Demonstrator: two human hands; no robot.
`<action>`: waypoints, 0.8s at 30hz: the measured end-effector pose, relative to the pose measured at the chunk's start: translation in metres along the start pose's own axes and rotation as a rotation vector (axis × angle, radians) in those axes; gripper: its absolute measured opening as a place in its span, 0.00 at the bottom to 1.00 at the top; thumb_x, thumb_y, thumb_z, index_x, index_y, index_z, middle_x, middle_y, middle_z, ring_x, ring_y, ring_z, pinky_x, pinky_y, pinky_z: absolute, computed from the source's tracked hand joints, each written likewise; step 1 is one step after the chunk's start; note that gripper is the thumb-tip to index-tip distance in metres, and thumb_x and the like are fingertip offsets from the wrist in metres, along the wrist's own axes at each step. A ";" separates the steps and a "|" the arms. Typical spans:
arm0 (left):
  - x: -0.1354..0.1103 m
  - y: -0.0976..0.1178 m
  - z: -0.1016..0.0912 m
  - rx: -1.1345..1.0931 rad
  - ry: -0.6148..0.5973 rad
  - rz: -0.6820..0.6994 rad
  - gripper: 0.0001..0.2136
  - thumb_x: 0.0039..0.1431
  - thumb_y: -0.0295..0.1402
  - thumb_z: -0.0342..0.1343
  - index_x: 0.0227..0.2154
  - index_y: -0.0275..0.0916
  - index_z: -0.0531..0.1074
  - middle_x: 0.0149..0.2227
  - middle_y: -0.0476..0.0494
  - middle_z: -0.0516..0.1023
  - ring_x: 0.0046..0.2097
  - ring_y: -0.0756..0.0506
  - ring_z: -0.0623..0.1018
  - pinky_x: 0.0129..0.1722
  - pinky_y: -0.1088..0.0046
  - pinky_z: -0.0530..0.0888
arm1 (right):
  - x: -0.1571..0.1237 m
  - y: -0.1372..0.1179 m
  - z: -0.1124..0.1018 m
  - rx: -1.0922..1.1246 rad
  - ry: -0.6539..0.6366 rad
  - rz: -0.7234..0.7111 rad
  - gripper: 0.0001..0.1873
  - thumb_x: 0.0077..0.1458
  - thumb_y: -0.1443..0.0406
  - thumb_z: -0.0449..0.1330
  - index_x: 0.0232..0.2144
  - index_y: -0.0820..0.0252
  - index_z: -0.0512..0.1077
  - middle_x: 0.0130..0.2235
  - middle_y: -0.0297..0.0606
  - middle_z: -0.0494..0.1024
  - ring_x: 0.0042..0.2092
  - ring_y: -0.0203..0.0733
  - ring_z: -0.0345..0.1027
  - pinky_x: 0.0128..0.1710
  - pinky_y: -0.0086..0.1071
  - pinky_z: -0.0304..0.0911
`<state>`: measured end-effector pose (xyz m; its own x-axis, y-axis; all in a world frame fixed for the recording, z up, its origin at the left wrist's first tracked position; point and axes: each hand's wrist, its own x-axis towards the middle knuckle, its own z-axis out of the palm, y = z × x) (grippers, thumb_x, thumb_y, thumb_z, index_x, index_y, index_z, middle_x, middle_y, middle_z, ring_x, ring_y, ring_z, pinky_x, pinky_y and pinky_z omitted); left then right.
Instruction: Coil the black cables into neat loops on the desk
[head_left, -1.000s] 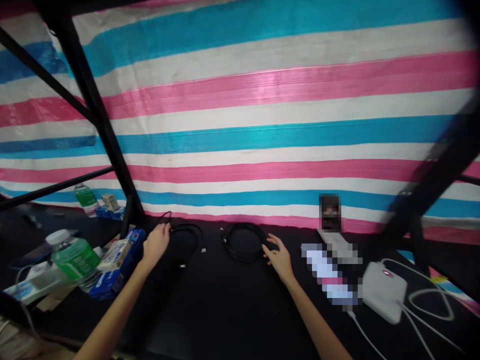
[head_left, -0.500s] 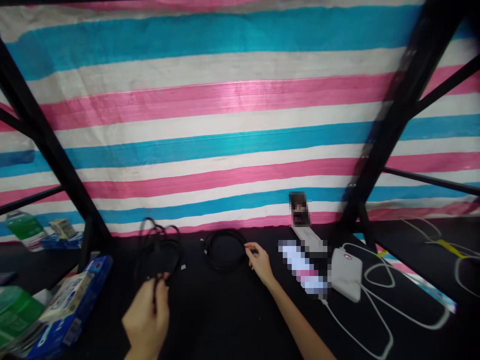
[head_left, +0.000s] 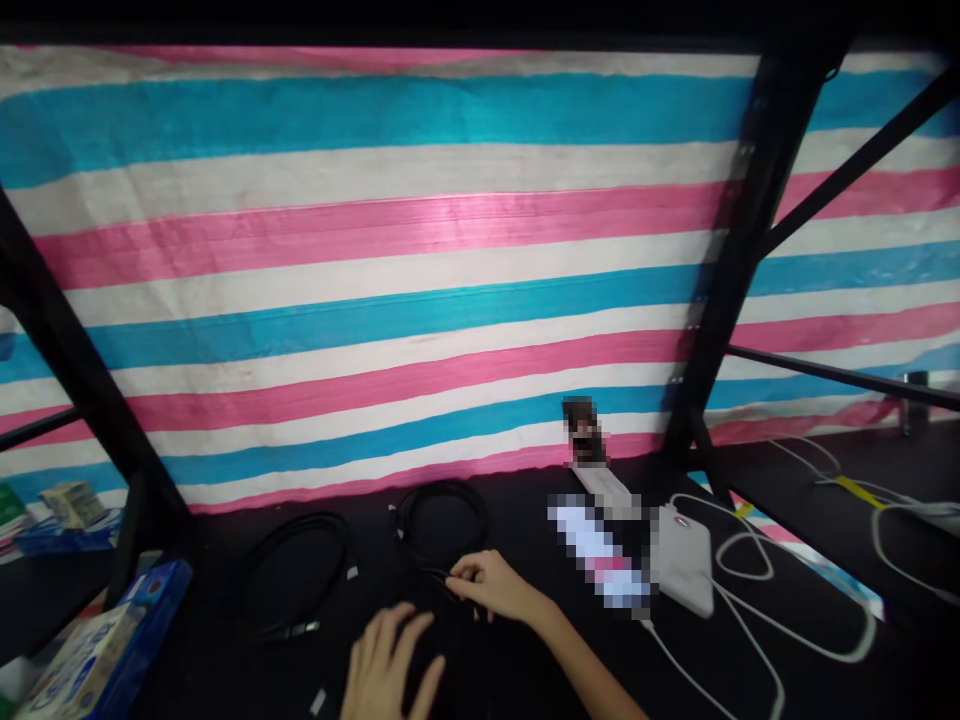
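Observation:
My right hand (head_left: 499, 588) is closed in a pinch at the near end of a coiled black cable (head_left: 484, 522), its fingertips on the cable strands. My left hand (head_left: 386, 660) is low in the middle, fingers spread over the black tabletop, and holds nothing that I can see. Further left, a second black cable (head_left: 346, 548) lies in a loose loop, with a silver-tipped plug (head_left: 304, 629) at its near side. A small white tag (head_left: 318, 702) lies left of my left hand. Dark cable against the dark table is hard to trace between the hands.
A white power bank (head_left: 682, 560) with white cables stands at the right, beside a lit, pixelated phone (head_left: 600, 550). Blue and cream boxes (head_left: 112, 640) lie at the left. Black frame posts (head_left: 720, 290) stand before a striped sheet (head_left: 420, 300).
My left hand has let go of the left cable, which now lies flat, and has moved right and opened. My right hand has shifted toward me at the other coil. The view has turned slightly.

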<state>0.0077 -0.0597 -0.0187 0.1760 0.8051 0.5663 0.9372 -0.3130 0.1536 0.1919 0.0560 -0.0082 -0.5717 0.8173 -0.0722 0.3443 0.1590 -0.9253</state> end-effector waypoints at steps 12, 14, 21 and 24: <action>0.003 -0.052 -0.014 -0.444 -0.285 -0.589 0.19 0.50 0.41 0.50 0.45 0.41 0.67 0.29 0.44 0.75 0.33 0.44 0.76 0.31 0.71 0.70 | -0.005 -0.012 0.015 -0.414 0.198 -0.165 0.05 0.38 0.63 0.60 0.22 0.58 0.71 0.27 0.30 0.73 0.29 0.35 0.64 0.29 0.26 0.52; 0.006 -0.044 -0.008 -0.706 -0.214 -0.666 0.20 0.50 0.46 0.49 0.44 0.41 0.65 0.24 0.47 0.73 0.24 0.46 0.75 0.20 0.74 0.68 | -0.002 -0.013 0.020 -0.209 0.155 -0.156 0.09 0.40 0.60 0.60 0.21 0.60 0.68 0.26 0.30 0.71 0.27 0.33 0.62 0.27 0.25 0.52; 0.040 -0.032 -0.016 -1.369 0.217 -0.856 0.23 0.45 0.47 0.57 0.41 0.40 0.65 0.18 0.58 0.63 0.12 0.58 0.57 0.10 0.83 0.54 | 0.009 -0.028 0.026 0.870 -0.094 0.018 0.27 0.49 0.44 0.43 0.37 0.58 0.64 0.27 0.33 0.68 0.23 0.35 0.64 0.18 0.24 0.55; 0.040 -0.029 -0.015 -1.493 0.368 -1.016 0.25 0.39 0.46 0.62 0.40 0.39 0.67 0.19 0.57 0.64 0.15 0.56 0.63 0.12 0.83 0.56 | 0.010 -0.029 0.026 0.994 -0.041 0.028 0.25 0.52 0.46 0.45 0.42 0.57 0.65 0.24 0.29 0.64 0.21 0.32 0.62 0.19 0.27 0.60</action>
<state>-0.0170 -0.0262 0.0115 -0.4781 0.8729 -0.0973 -0.4239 -0.1324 0.8960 0.1568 0.0453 0.0081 -0.6044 0.7910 -0.0948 -0.4119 -0.4121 -0.8127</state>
